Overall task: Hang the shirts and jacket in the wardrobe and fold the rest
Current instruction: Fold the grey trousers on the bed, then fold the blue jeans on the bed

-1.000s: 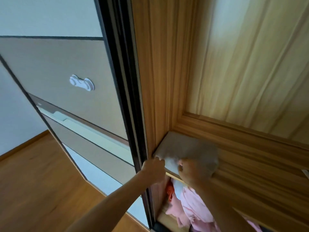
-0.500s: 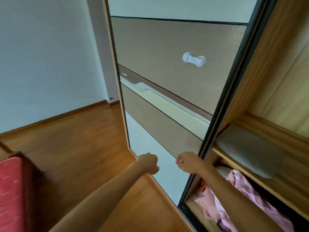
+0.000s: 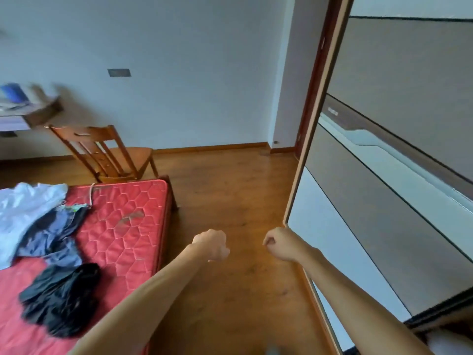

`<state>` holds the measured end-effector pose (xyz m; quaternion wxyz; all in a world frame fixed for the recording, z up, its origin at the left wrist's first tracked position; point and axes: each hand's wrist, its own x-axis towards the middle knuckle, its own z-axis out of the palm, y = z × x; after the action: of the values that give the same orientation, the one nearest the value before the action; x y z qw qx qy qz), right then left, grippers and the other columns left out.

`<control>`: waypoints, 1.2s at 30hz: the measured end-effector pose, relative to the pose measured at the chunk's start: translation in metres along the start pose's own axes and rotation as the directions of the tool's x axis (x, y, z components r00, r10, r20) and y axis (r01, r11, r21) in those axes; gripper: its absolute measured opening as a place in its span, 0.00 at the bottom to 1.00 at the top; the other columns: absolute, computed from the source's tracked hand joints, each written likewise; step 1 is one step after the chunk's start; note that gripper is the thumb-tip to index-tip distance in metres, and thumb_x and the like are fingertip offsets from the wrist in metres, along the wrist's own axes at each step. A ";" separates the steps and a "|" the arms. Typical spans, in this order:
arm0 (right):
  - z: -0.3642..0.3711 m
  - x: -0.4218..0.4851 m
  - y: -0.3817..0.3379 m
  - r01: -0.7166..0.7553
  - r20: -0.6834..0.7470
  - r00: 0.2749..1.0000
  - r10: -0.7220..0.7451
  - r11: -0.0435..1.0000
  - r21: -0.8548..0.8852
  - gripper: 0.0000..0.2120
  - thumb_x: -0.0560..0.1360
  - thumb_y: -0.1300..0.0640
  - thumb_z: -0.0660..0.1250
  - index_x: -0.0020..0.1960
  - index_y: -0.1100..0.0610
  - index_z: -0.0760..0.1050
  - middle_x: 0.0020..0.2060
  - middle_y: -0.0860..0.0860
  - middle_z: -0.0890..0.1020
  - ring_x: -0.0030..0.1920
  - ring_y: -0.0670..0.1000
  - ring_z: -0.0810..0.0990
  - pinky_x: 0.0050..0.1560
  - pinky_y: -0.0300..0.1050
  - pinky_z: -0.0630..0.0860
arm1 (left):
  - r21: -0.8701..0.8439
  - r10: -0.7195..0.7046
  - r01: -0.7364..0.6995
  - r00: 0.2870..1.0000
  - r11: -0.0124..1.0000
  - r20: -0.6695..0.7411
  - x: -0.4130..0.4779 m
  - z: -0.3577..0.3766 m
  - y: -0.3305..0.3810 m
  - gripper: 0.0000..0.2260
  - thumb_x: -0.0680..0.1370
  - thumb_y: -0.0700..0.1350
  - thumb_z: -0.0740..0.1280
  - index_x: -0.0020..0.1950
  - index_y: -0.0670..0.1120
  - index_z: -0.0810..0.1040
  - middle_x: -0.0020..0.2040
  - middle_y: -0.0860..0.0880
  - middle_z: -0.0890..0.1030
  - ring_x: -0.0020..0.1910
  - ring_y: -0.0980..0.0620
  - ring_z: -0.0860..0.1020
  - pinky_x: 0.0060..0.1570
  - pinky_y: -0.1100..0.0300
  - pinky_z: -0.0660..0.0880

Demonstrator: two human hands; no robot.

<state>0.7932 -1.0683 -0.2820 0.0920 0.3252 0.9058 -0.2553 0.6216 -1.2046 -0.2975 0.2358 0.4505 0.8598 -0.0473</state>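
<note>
Held out two empty fists, left hand (image 3: pixel 211 245) and right hand (image 3: pixel 277 243). Counted on one red quilted mattress (image 3: pixel 128 226) three crumpled cloth garments: white garment (image 3: pixel 23 208), blue-grey garment (image 3: pixel 51 234), black garment (image 3: pixel 61 298).

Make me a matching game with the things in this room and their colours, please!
Things:
1. mattress
2. chair
3. crumpled garment at the near end of the bed
4. garment at the far left of the bed

Colours:
A. brown
B. white
C. red
D. black

Pairs: 1-C, 2-A, 3-D, 4-B.
</note>
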 end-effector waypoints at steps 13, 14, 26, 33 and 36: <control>0.022 0.174 -0.164 0.409 0.234 0.894 -0.383 0.910 -0.074 0.13 0.76 0.57 0.62 0.56 0.51 0.82 0.51 0.50 0.84 0.51 0.51 0.82 0.55 0.45 0.78 | -0.109 -0.432 0.436 0.900 0.893 0.056 0.005 -0.023 -0.175 0.08 0.76 0.45 0.60 0.44 0.43 0.77 0.45 0.45 0.79 0.44 0.43 0.78 0.40 0.54 0.77; 0.022 0.186 -0.177 0.442 0.252 0.876 -0.411 0.894 -0.078 0.13 0.77 0.56 0.62 0.57 0.51 0.82 0.52 0.50 0.84 0.51 0.51 0.82 0.56 0.46 0.78 | -0.120 -0.464 0.469 0.883 0.875 0.065 0.006 -0.026 -0.186 0.09 0.76 0.45 0.60 0.44 0.42 0.77 0.45 0.44 0.81 0.45 0.42 0.80 0.42 0.53 0.79; 0.056 0.294 -0.310 0.745 0.492 0.601 -0.630 0.664 -0.060 0.14 0.75 0.56 0.63 0.56 0.51 0.82 0.57 0.49 0.83 0.59 0.51 0.80 0.62 0.47 0.75 | -0.291 -0.749 0.768 0.632 0.571 0.200 -0.014 -0.022 -0.290 0.11 0.74 0.50 0.61 0.39 0.45 0.78 0.45 0.44 0.85 0.44 0.44 0.82 0.35 0.60 0.72; 0.105 0.335 -0.378 0.801 0.586 0.508 -0.631 0.596 -0.052 0.11 0.75 0.51 0.66 0.53 0.51 0.83 0.52 0.49 0.85 0.52 0.49 0.83 0.58 0.49 0.79 | -0.328 -0.807 0.861 0.489 0.388 0.332 -0.019 0.008 -0.362 0.10 0.76 0.52 0.63 0.38 0.48 0.73 0.53 0.46 0.83 0.53 0.46 0.82 0.52 0.56 0.79; 0.124 0.356 -0.415 0.804 0.608 0.504 -0.614 0.590 -0.070 0.11 0.76 0.49 0.67 0.53 0.52 0.83 0.52 0.49 0.85 0.52 0.49 0.83 0.57 0.48 0.79 | -0.375 -0.812 0.854 0.486 0.361 0.324 -0.016 0.014 -0.406 0.10 0.77 0.53 0.64 0.50 0.49 0.80 0.55 0.46 0.83 0.54 0.47 0.82 0.51 0.59 0.78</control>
<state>0.2547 -1.2136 -0.3393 0.2746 -0.1873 0.9247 -0.1853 0.3106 -1.4603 -0.3564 0.3200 -0.1249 0.9383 0.0409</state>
